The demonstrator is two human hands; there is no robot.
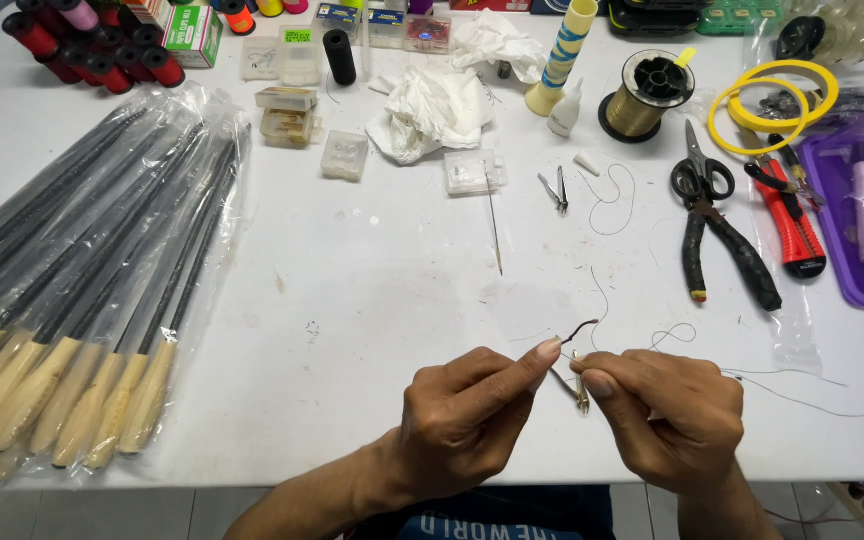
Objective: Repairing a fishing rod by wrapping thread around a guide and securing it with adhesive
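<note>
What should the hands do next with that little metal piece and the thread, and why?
Probably pull the thread gently snug. The left hand and right hand pinch a small metal piece between their fingertips, a dark curved end sticks up above them, and the thin line trails loosely across the white table to the right.

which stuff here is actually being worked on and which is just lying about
In hand:
left hand and right hand pinching a small dark bent wire piece
thin grey thread

Lying about:
black-handled scissors
black-gripped pliers
gold thread spool
bagged black rods with cork handles
crumpled white tissue
</note>
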